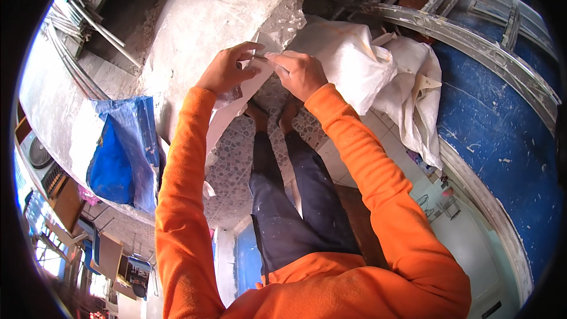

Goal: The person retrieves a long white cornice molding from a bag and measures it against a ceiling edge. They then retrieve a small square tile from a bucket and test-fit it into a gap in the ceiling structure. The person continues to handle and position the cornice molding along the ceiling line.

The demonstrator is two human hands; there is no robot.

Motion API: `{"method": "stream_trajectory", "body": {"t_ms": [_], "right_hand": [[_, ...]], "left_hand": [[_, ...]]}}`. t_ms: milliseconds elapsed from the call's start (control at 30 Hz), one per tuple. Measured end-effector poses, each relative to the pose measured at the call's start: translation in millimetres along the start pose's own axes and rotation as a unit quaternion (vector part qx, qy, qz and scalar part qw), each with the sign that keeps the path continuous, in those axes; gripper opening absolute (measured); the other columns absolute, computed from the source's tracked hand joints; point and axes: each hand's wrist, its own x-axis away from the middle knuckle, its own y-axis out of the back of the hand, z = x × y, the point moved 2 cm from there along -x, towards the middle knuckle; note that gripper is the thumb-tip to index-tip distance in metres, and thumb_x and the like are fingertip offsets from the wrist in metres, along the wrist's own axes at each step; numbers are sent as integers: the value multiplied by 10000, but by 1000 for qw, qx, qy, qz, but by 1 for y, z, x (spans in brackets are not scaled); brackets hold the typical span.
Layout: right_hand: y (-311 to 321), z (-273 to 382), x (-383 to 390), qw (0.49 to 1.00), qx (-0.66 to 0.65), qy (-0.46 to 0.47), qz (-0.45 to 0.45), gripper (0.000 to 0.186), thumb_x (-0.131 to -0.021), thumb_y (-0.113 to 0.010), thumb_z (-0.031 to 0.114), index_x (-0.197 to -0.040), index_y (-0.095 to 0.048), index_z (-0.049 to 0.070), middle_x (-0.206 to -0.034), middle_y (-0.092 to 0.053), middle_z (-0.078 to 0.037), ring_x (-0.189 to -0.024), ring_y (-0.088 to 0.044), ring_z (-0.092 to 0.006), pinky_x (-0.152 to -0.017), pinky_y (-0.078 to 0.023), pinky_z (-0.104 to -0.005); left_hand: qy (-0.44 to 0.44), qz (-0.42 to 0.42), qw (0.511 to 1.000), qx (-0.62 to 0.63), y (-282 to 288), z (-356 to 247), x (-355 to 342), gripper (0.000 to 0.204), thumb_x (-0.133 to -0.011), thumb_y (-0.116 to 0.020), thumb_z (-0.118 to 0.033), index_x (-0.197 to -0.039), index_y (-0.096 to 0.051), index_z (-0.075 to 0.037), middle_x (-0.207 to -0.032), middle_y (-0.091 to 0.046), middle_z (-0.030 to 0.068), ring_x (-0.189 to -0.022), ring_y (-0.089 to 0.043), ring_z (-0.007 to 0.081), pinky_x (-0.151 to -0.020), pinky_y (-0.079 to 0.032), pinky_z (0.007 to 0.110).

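Observation:
Both my hands meet in front of me at the upper middle. My left hand (227, 71) is closed, its thumb and fingers curled towards a small grey piece (258, 57). From the other side my right hand (300, 72) pinches at that same small piece, which is too small to name. Just under my left hand shows a shiny greyish thing (229, 95), partly hidden by the wrist. A pale flat strip or sheet (251, 82) slants down behind the hands; whether either hand grips it I cannot tell.
A broken-edged whitish wall (207, 6) fills the upper left. White sacking (354, 59) hangs at right, below a metal ladder (460, 26). A blue bag (127, 153) is at left, near several pipes (100, 29). My feet stand on pebble-patterned flooring (233, 162). A blue wall (496, 136) is at right.

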Motion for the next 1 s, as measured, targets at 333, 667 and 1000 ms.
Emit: {"method": "stream_trajectory", "body": {"t_ms": [333, 667, 1000], "right_hand": [[-6, 1, 8, 998, 59, 27, -10, 363, -838, -620, 0, -1188, -667, 87, -939, -704, -141, -818, -694, -337, -711, -572, -419], [0, 16, 0, 989, 125, -6, 82, 208, -839, -625, 21, -1043, -622, 59, -812, -691, -147, -761, -690, -364, -664, -555, -455], [3, 20, -13, 979, 156, -3, 131, 153, -843, -593, 32, -992, -604, 58, -771, -683, -146, -761, -700, -356, -674, -562, -463]], "left_hand": [[-75, -49, 995, -52, -4, 3, -4, 593, -722, -733, -69, -1306, -634, -94, -1206, -682, 121, -912, -671, 266, -814, -532, 359], [-78, -60, 993, -68, -10, 3, -4, 585, -732, -704, -44, -1308, -635, -118, -1222, -672, 104, -890, -662, 271, -817, -532, 368], [9, -35, 999, -24, -8, -9, -3, 603, -723, -685, -12, -1313, -635, -127, -1184, -681, 100, -802, -661, 250, -787, -535, 356]]}}
